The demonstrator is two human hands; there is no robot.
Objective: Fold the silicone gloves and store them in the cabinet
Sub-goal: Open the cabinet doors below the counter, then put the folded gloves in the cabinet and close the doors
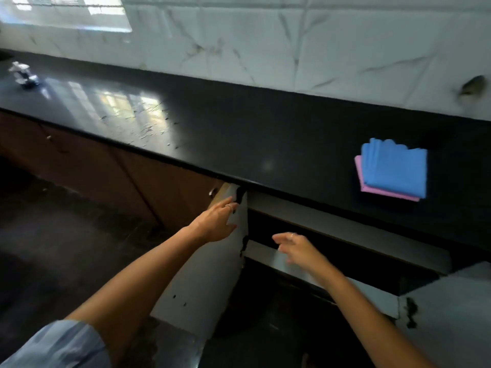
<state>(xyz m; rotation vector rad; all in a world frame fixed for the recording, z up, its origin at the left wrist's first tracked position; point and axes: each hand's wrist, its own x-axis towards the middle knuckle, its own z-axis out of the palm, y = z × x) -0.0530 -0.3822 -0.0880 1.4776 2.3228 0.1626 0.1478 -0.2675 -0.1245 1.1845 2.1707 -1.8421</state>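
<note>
head view, near to far: two bare forearms reach forward and down, the left hand (215,221) resting with fingers spread on the top edge of an open white cabinet door (204,282), the right hand (297,248) hanging loosely open and holding nothing in front of the dark cabinet opening (345,251). beyond them, on the black surface (239,134), the folded silicone gloves (393,171) lie stacked, blue over pink, well apart from both hands, with a white tiled wall (292,43) behind.
</note>
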